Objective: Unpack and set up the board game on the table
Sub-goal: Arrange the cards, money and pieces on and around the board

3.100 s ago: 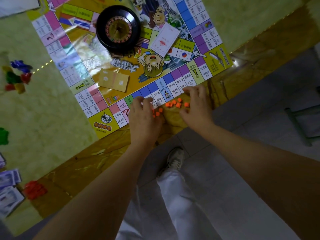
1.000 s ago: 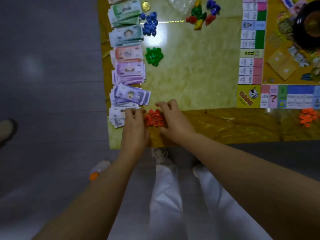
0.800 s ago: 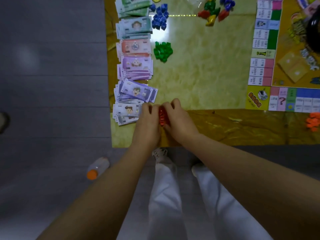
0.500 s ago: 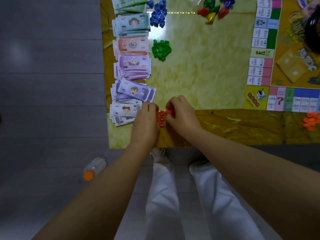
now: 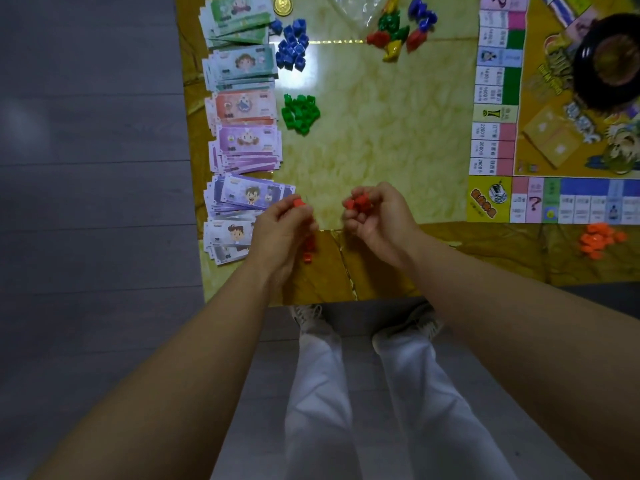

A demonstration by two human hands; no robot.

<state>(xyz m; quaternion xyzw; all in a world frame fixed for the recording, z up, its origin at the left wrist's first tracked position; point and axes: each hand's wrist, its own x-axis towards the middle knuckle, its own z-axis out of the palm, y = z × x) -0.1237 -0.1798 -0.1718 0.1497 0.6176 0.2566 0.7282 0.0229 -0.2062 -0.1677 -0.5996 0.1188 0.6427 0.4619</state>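
- Head view, what is done: the game board (image 5: 554,140) is laid flat at the right of the surface (image 5: 381,140), with a black spinner wheel (image 5: 609,60) set on it.
- Paper money (image 5: 242,133) is fanned in stacks sorted by colour down the left edge. Blue houses (image 5: 292,43) and green houses (image 5: 299,112) are heaped just beside it.
- An orange heap (image 5: 599,240) is seen near the board's near edge. Mixed-colour tokens (image 5: 398,32) and a gold coin (image 5: 283,4) lie at the far side.
- What is left: setup is judged nearly finished, with only the red houses (image 5: 358,202) not yet heaped.
- A cluster of them is clutched in the curled fingers of the right hand (image 5: 377,220), held over the surface's near part.
- One is pinched at the fingertips of the left hand (image 5: 284,230). A few more lie on the surface beside that hand, partly hidden.
- Looks: small, bright red, blocky plastic. Finer shape cannot be told.
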